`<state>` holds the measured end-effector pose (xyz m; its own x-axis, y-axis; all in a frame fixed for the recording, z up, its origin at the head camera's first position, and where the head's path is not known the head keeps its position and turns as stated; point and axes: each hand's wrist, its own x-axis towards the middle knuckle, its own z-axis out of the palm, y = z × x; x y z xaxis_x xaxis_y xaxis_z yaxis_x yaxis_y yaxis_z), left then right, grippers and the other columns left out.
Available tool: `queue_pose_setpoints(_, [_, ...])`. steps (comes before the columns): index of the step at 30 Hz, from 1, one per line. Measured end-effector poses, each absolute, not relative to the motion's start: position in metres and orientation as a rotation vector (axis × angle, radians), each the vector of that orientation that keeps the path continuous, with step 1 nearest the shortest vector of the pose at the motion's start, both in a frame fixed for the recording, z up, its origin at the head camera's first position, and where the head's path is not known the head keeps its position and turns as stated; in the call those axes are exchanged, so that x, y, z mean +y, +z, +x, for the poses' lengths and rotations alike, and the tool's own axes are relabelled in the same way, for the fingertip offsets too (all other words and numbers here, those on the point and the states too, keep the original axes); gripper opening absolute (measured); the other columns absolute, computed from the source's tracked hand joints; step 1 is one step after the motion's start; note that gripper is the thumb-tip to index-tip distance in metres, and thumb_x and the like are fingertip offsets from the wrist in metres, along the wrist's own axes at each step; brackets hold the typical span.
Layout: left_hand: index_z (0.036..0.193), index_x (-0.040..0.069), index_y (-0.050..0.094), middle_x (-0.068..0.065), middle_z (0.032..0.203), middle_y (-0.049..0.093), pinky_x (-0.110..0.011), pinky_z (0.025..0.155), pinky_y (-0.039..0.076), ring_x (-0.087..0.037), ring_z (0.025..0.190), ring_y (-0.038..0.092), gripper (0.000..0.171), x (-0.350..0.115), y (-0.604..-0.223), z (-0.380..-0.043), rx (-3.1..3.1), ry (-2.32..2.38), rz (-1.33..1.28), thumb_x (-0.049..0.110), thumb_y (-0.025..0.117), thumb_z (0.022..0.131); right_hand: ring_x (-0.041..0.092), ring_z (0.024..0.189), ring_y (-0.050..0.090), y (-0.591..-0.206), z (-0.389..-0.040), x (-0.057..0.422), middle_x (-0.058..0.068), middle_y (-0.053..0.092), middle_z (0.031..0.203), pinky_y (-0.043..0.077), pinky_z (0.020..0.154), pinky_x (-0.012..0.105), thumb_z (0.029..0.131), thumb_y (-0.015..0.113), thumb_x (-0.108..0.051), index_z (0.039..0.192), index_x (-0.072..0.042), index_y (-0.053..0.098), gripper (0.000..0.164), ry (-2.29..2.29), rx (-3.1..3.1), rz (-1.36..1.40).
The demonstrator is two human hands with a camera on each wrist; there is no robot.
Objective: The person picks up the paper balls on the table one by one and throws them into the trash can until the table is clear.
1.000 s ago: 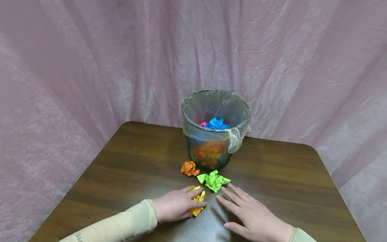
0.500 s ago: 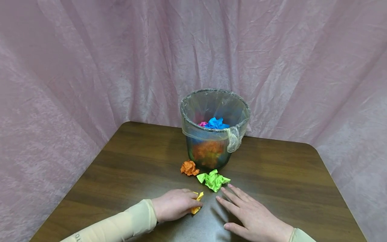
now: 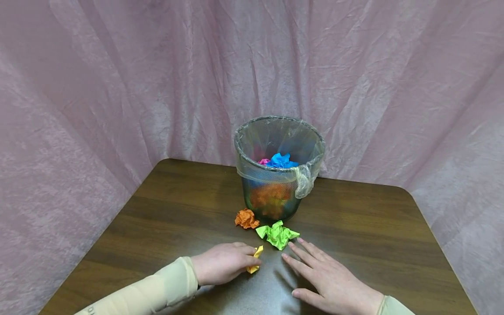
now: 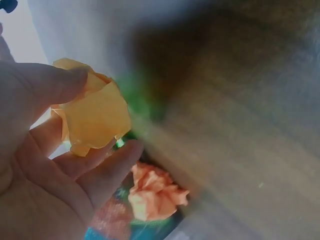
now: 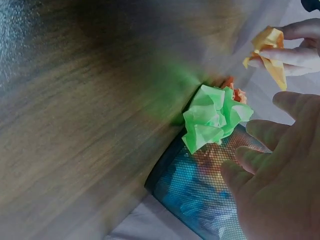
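Observation:
My left hand (image 3: pixel 224 264) pinches a crumpled yellow paper ball (image 3: pixel 256 259) between thumb and fingers. In the left wrist view the yellow paper (image 4: pixel 97 115) lies against the thumb, with the fingers behind it. My right hand (image 3: pixel 330 280) is spread with straight fingers and holds nothing. Its fingertips are close to a crumpled green paper ball (image 3: pixel 278 235); in the right wrist view a gap shows between them and the green paper (image 5: pixel 210 117). An orange paper ball (image 3: pixel 246 218) lies beside the green one, at the foot of the bin.
A mesh wastebasket (image 3: pixel 244 183) with a clear plastic liner stands behind the paper balls. Blue paper (image 3: pixel 281 160), pink paper and orange paper show inside it. The liner's knot (image 3: pixel 305 183) hangs at the rim's right. A pink curtain (image 3: pixel 197 87) hangs behind the wooden table (image 3: pixel 165 218).
My left fingers have closed from lying over the yellow paper ball to pinching it. That hand has then shifted slightly left with the paper. My right hand has stayed in place.

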<state>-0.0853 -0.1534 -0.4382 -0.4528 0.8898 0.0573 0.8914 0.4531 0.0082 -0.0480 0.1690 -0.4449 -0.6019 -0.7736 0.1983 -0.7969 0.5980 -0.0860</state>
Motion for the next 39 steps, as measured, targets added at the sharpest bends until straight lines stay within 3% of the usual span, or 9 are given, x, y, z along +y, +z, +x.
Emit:
queue_pose_setpoints(8, [0.129,0.021,0.07,0.006,0.123,0.067,-0.028,0.101,0.049,-0.013,0.119,0.06,0.037,-0.156,-0.41,-0.091,-2.584,-0.107,-1.69,0.013,0.076,0.094,0.03,0.153,0.023,-0.434,-0.048,0.169,0.0,0.024,0.169,0.042,0.111,0.05,0.099,0.059,-0.058,0.164,-0.031,0.025,0.079,0.235,-2.712,1.32])
queue_pose_setpoints(17, [0.133,0.022,0.068,0.007,0.126,0.066,-0.027,0.104,0.047,-0.013,0.121,0.06,0.041,-0.16,-0.368,-0.096,-2.585,-0.132,-1.686,0.009,0.074,0.095,0.026,0.155,0.018,-0.414,-0.046,0.169,0.001,0.025,0.168,0.038,0.113,0.046,0.101,0.051,-0.062,0.163,-0.026,0.031,0.074,0.195,-2.62,1.334])
queue_pose_setpoints(25, [0.134,0.023,0.067,0.008,0.127,0.064,-0.028,0.103,0.048,-0.013,0.124,0.057,0.042,-0.162,-0.329,-0.099,-2.561,-0.205,-1.698,0.006,0.072,0.095,0.03,0.153,0.025,-0.388,-0.042,0.169,0.0,0.024,0.169,0.041,0.11,0.047,0.1,0.055,-0.06,0.163,-0.027,0.03,0.075,0.196,-2.575,1.352])
queue_pose_setpoints(33, [0.135,0.02,0.067,0.007,0.129,0.063,-0.026,0.105,0.046,-0.012,0.127,0.055,0.042,-0.16,-0.29,-0.106,-2.481,-0.262,-1.713,0.005,0.072,0.095,0.03,0.153,0.023,-0.355,-0.044,0.17,0.0,0.022,0.169,0.01,0.121,0.027,0.1,0.055,-0.061,0.163,-0.025,0.031,0.076,0.205,-2.548,1.375])
queue_pose_setpoints(39, [0.136,0.017,0.065,0.005,0.13,0.062,-0.028,0.105,0.045,-0.013,0.126,0.056,0.044,-0.16,-0.264,-0.115,-2.43,-0.297,-1.719,0.001,0.069,0.095,0.029,0.154,0.021,-0.329,-0.047,0.172,-0.001,0.02,0.17,0.005,0.122,0.024,0.099,0.058,-0.059,0.163,-0.024,0.031,0.077,0.228,-2.553,1.366])
